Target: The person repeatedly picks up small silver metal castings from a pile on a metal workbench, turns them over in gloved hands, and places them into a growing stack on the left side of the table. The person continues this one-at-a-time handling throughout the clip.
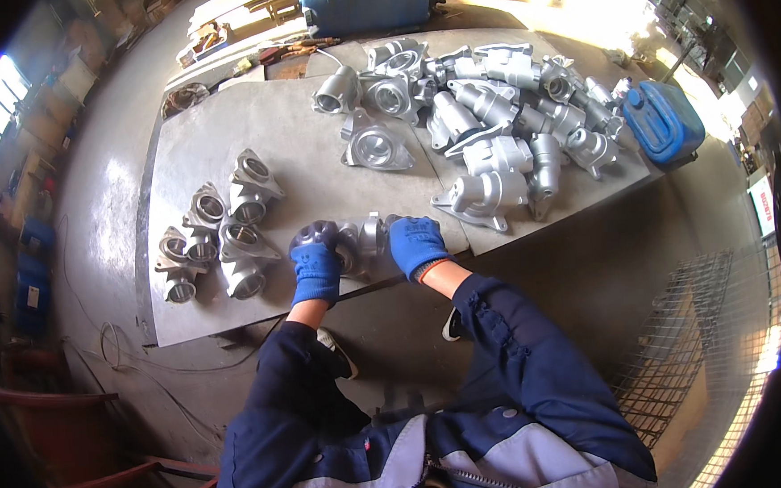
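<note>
While sunlight glares across the far end, the grey metal table [224, 147] stands on a concrete workshop floor [589, 276]. Left hand [315, 262] and right hand [417, 245], blue-gloved, have their fingers wrapped around a metal casting [363, 241] at the near edge; it is mostly hidden.

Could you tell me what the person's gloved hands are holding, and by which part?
Both hands, left and right, grip one silver metal casting by its two opposite ends, at the table's near edge.

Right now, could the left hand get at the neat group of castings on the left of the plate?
Probably yes: the left hand shares a casting with the right hand, but bare plate lies towards the group.
</note>
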`<state>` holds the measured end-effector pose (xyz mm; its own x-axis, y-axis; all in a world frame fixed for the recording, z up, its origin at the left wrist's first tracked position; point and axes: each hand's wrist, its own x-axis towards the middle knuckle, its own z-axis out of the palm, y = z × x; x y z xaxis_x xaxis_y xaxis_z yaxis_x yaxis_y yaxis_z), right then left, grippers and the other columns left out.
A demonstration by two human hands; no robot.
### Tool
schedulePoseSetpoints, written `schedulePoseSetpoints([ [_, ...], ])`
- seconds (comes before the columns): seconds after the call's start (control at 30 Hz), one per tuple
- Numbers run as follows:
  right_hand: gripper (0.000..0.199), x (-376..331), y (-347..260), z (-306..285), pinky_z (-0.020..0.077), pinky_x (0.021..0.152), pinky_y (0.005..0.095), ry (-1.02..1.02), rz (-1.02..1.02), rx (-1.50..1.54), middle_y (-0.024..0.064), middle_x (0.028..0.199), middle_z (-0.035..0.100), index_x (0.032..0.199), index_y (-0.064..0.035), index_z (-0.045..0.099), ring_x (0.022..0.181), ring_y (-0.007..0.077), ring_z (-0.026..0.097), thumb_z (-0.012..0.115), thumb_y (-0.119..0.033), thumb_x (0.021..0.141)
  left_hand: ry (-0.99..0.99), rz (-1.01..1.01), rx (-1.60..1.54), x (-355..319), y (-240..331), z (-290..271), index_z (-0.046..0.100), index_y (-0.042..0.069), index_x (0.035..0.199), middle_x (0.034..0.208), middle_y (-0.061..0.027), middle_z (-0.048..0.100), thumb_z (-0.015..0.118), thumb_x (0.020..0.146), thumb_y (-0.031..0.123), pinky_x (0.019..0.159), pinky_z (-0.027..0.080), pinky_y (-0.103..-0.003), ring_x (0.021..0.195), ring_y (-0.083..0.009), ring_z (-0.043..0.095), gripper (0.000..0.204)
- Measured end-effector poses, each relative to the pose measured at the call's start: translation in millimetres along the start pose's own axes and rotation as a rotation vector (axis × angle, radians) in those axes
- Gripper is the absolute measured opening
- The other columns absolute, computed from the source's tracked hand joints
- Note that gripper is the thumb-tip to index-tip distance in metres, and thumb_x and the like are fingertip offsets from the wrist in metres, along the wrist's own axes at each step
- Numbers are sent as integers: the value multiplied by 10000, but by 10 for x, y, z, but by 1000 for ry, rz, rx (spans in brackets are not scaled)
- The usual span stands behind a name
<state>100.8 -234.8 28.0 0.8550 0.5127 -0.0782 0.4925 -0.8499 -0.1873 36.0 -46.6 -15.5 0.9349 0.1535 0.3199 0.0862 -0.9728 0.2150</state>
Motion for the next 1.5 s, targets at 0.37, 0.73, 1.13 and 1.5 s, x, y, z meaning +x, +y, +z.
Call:
schedulePoseSetpoints([
  [0.37, 206, -402, -32, 307, 538, 685, 440, 43, 84, 236, 165, 841, 699, 966, -91, 672, 787, 314, 691, 522, -219, 905, -97, 10, -74, 100, 105, -289, 615, 116, 925, 892, -143, 646, 698, 661, 77, 747, 498, -452, 874, -387, 618, 279],
  [0.73, 268, -155, 48, 261, 467, 467, 328, -480, 281, 1425, 51, 701, 611, 936, -39, 625, 563, 157, 584, 645, -301, 885, -417, 63, -586, 425, -78, -627, 637, 23, 1138, 1071, -181, 680, 773, 718, 202, 868, 516, -350, 994, -324, 656, 476],
  [1.13, 316, 319, 179, -374, 540, 728, 401, -247, -106, 137, 154, 915, 705, 1012, -96, 686, 810, 296, 693, 604, -348, 841, -409, 113, -246, 472, 30, -508, 608, 170, 1233, 1098, -147, 647, 870, 585, 291, 910, 487, -409, 1035, -349, 616, 710],
  [1.5, 234, 269, 263, -7, 534, 762, 425, -53, -156, -85, 162, 923, 706, 976, -87, 686, 873, 317, 694, 475, -154, 897, -435, 16, -235, 501, 155, -573, 609, 202, 1227, 1108, -134, 641, 841, 561, 435, 915, 495, -406, 1041, -326, 615, 743],
])
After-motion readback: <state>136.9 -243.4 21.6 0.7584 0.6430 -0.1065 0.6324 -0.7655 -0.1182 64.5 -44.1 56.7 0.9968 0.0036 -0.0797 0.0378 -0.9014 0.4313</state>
